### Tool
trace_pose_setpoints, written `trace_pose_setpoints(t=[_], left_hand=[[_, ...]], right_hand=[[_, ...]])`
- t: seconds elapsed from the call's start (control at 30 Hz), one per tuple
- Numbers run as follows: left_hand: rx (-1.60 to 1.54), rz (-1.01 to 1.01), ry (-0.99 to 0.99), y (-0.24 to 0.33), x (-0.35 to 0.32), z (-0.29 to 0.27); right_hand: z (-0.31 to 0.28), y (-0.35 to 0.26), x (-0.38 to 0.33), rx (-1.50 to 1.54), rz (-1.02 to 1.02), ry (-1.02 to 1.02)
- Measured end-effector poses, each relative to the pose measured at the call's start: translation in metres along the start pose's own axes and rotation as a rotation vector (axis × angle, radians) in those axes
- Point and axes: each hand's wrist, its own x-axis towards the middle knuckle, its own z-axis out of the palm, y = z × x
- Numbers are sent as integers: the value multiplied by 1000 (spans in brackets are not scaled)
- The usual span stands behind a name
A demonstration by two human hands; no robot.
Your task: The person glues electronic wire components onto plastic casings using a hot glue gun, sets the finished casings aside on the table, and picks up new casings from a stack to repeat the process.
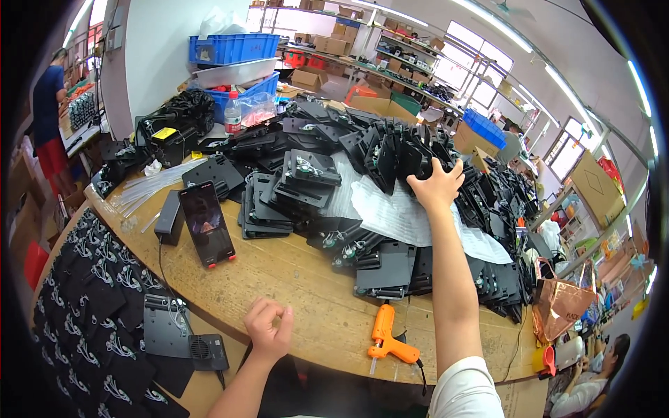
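My right hand (437,185) is stretched out over the far pile, thumb and fingers spread, at the edge of a row of black plastic panels (383,161) standing on edge. Whether its fingertips touch a panel I cannot tell. Close to the table's front edge, my left hand (270,327) is loosely curled with nothing visible in it. An orange glue gun (385,334) lies between my forearms, nozzle toward me. White foam sheeting (397,209) lies under and beside the heap. Stacked black panels with pale wires (306,174) sit left of it.
A phone (207,226) stands upright on the wooden table (279,272), by a dark box (169,217). Clear sticks (150,191), a bottle (233,115) and blue crates (233,49) are farther back. Wired black panels (97,313) cover a lower surface at left, beside a small fan-like device (208,352).
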Motion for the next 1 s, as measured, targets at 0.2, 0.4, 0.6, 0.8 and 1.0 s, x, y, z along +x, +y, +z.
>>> trace_pose_setpoints(t=[0.2, 0.4, 0.6, 0.8, 1.0], left_hand=[[14, -6, -15, 7, 4, 3], [28, 51, -11, 3, 0, 3], [13, 14, -36, 4, 1, 4], [8, 24, -35, 1, 0, 6], [34, 28, -38, 3, 0, 5]], right_hand=[[28, -18, -14, -6, -72, 69], [32, -18, -11, -24, -86, 85], [21, -17, -21, 45, -303, 235], [-8, -48, -30, 128, -517, 449], [-1, -116, -41, 62, -735, 491]])
